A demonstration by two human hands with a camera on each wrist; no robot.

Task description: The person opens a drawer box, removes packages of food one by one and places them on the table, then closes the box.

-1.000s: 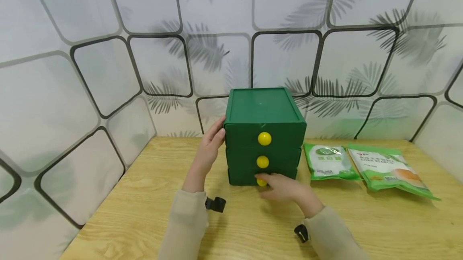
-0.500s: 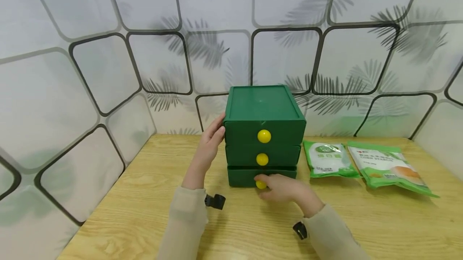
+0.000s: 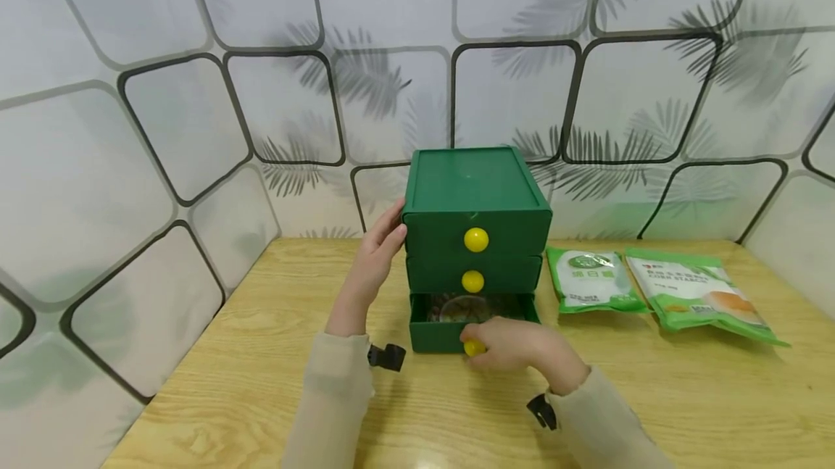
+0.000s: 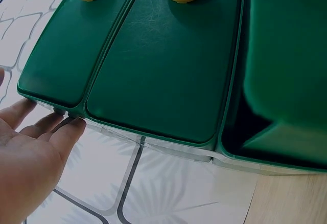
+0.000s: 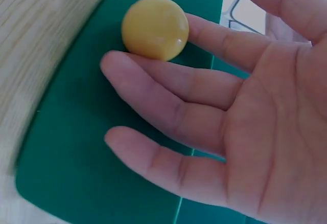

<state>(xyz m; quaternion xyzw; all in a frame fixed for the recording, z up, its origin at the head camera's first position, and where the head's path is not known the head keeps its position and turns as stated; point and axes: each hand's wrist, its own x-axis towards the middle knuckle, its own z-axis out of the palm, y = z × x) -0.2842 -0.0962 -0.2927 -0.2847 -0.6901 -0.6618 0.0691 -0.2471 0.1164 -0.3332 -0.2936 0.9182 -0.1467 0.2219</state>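
A green three-drawer box (image 3: 475,179) with yellow knobs stands on the table. Its bottom drawer (image 3: 433,338) is pulled partway out, showing something clear and round (image 3: 464,307) among small brownish pieces. My right hand (image 3: 512,346) holds the lowest knob (image 3: 475,348); in the right wrist view the fingers lie around and behind that yellow ball, with the thumb apart from it. With fingers extended, my left hand (image 3: 373,262) rests against the box's left side. The left wrist view has its fingertips (image 4: 75,124) at the side edge by the upper drawers, which are closed.
To the right of the box lie a green-and-white bag (image 3: 595,280) and a larger corn starch bag (image 3: 704,295). The wooden table (image 3: 248,382) meets patterned wall covering (image 3: 391,106) at the back and sides. Black straps sit at both wrists.
The bottom drawer has come out toward me from fully closed, with my right hand on its knob, uncovering its contents. My left hand keeps its place on the box's side.
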